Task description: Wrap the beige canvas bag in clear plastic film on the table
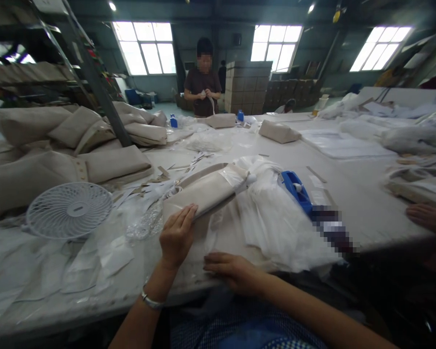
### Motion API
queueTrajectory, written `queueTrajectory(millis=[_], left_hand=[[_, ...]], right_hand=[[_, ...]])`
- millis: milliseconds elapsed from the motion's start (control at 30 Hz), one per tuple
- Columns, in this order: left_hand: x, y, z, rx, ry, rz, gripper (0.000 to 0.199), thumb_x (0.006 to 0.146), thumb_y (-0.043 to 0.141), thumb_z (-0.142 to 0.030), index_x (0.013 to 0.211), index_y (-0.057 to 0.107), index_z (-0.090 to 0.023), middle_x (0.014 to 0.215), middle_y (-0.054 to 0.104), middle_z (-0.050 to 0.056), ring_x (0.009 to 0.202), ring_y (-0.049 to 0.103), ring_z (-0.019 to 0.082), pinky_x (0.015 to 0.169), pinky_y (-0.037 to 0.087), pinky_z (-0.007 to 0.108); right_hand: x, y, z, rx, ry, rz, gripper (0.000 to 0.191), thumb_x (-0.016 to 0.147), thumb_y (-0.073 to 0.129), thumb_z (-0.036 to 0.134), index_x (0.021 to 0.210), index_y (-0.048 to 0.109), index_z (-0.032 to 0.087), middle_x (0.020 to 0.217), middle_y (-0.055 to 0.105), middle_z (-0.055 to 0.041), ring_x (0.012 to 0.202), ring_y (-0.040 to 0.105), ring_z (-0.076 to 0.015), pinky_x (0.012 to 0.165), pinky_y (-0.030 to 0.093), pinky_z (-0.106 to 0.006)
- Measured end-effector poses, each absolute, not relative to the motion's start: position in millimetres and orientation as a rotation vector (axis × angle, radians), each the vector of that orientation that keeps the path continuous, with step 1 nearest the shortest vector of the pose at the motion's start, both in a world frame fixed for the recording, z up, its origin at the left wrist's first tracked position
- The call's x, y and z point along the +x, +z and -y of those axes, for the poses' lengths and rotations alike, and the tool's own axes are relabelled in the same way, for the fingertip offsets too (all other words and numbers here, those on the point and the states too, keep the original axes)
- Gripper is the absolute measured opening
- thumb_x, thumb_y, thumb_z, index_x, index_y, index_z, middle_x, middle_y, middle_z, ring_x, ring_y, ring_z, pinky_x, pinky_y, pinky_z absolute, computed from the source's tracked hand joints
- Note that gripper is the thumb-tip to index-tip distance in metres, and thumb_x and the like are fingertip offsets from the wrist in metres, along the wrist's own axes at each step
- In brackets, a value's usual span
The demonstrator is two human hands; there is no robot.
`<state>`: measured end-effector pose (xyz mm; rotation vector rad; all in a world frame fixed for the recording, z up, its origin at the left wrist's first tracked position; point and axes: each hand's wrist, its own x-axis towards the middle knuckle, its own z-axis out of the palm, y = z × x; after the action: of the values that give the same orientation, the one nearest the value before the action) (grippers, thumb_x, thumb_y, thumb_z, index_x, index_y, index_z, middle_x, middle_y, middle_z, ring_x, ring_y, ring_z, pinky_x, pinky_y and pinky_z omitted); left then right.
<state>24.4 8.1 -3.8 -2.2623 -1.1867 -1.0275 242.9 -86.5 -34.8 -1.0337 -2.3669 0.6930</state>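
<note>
A beige bag (207,190) lies on the worktable in front of me, with a clear film strip round its far right end. My left hand (178,233) is closed on the bag's near left corner, its fingers on top and the thumb hidden. My right hand (232,270) rests near the table's front edge, palm down and fingers stretched out, holding nothing. It is apart from the bag, beside a sheet of thin plastic. White plastic bags (272,218) lie in a heap to the right of the beige bag. Crumpled clear wrap (145,224) sits at its left.
A white round fan (70,210) stands at left, before piled beige bags (32,179). A blue tape dispenser (296,191) is right of the plastic heap. Paper scraps (156,182) lie behind the fan. A person (203,82) stands across the table; another person's hand (427,215) is at far right.
</note>
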Motion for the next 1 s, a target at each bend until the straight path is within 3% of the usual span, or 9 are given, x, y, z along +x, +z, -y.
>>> queueTrajectory(millis=[133, 267, 400, 500, 633, 733, 833, 900, 1000], left_hand=[[23.2, -0.8, -11.3, -2.25, -1.055, 1.206, 0.056, 0.09, 0.051, -0.008, 0.144, 0.047, -0.024, 0.135, 0.063, 0.005, 0.121, 0.061, 0.02, 0.105, 0.045, 0.033], [21.7, 3.3, -13.8, -2.227, -1.1, 1.226, 0.054, 0.092, 0.055, -0.014, 0.144, 0.047, -0.024, 0.132, 0.065, 0.006, 0.118, 0.063, 0.021, 0.104, 0.046, 0.033], [19.8, 8.0, -16.3, -2.231, -1.131, 1.273, 0.051, 0.092, 0.055, -0.016, 0.142, 0.049, -0.024, 0.132, 0.065, 0.006, 0.118, 0.063, 0.021, 0.104, 0.045, 0.033], [18.5, 10.2, -17.4, -2.233, -1.135, 1.282, 0.052, 0.092, 0.054, -0.017, 0.143, 0.049, -0.026, 0.132, 0.065, 0.006, 0.118, 0.062, 0.021, 0.105, 0.045, 0.033], [16.7, 10.4, -18.7, -2.226, -1.115, 1.276, 0.053, 0.092, 0.056, -0.017, 0.144, 0.048, -0.026, 0.132, 0.065, 0.006, 0.118, 0.063, 0.022, 0.104, 0.046, 0.034], [16.4, 9.3, -19.7, -2.224, -1.12, 1.26, 0.055, 0.091, 0.059, -0.016, 0.144, 0.048, -0.026, 0.132, 0.065, 0.005, 0.117, 0.063, 0.022, 0.104, 0.046, 0.034], [17.9, 7.4, -20.3, -2.213, -1.116, 1.261, 0.056, 0.09, 0.061, -0.017, 0.143, 0.048, -0.027, 0.13, 0.066, 0.005, 0.115, 0.064, 0.023, 0.103, 0.047, 0.034], [19.3, 5.6, -21.4, -2.202, -1.104, 1.264, 0.057, 0.089, 0.063, -0.018, 0.143, 0.049, -0.028, 0.128, 0.067, 0.006, 0.113, 0.066, 0.024, 0.1, 0.049, 0.035], [20.7, 2.5, -24.7, -2.202, -1.109, 1.257, 0.06, 0.088, 0.065, -0.019, 0.144, 0.048, -0.03, 0.127, 0.068, 0.006, 0.109, 0.067, 0.026, 0.096, 0.051, 0.037]], right_hand=[[238.3, -29.5, 77.6, -1.189, 0.475, 2.123, 0.042, 0.098, 0.05, 0.024, 0.14, 0.055, 0.021, 0.139, 0.06, -0.0111, 0.129, 0.055, -0.0223, 0.112, 0.045, -0.043], [226.7, -38.4, 52.8, -1.328, 0.454, 2.036, 0.042, 0.1, 0.048, 0.024, 0.141, 0.053, 0.02, 0.132, 0.064, -0.0122, 0.121, 0.06, -0.0228, 0.106, 0.049, -0.041], [208.5, -46.2, 13.8, -1.377, 0.367, 2.283, 0.049, 0.095, 0.058, 0.036, 0.139, 0.055, 0.016, 0.148, 0.051, -0.0155, 0.14, 0.043, -0.0327, 0.118, 0.032, -0.053], [204.1, -41.6, -21.2, -1.304, 0.39, 2.437, 0.051, 0.095, 0.054, 0.03, 0.144, 0.05, 0.018, 0.154, 0.044, -0.0122, 0.146, 0.034, -0.0297, 0.121, 0.023, -0.052], [208.2, -31.0, -35.1, -1.315, 0.403, 2.4, 0.056, 0.088, 0.053, 0.013, 0.144, 0.05, 0.022, 0.152, 0.047, -0.0096, 0.146, 0.033, -0.0249, 0.122, 0.019, -0.049], [208.7, -30.1, -9.8, -1.402, 0.375, 2.265, 0.05, 0.09, 0.052, 0.017, 0.14, 0.054, 0.019, 0.153, 0.045, -0.0115, 0.145, 0.034, -0.026, 0.12, 0.025, -0.047], [205.6, -31.5, 16.9, -1.52, 0.335, 2.166, 0.056, 0.089, 0.062, 0.046, 0.135, 0.057, 0.015, 0.151, 0.044, -0.0178, 0.139, 0.039, -0.0324, 0.114, 0.035, -0.047], [203.7, -31.9, 21.3, -1.609, 0.285, 2.137, 0.062, 0.083, 0.067, 0.057, 0.13, 0.061, 0.016, 0.143, 0.051, -0.0181, 0.13, 0.046, -0.0339, 0.108, 0.042, -0.048], [204.9, -30.6, 9.7, -1.688, 0.313, 2.212, 0.044, 0.085, 0.066, 0.048, 0.121, 0.065, 0.022, 0.126, 0.061, -0.0126, 0.109, 0.059, -0.029, 0.089, 0.053, -0.042]])
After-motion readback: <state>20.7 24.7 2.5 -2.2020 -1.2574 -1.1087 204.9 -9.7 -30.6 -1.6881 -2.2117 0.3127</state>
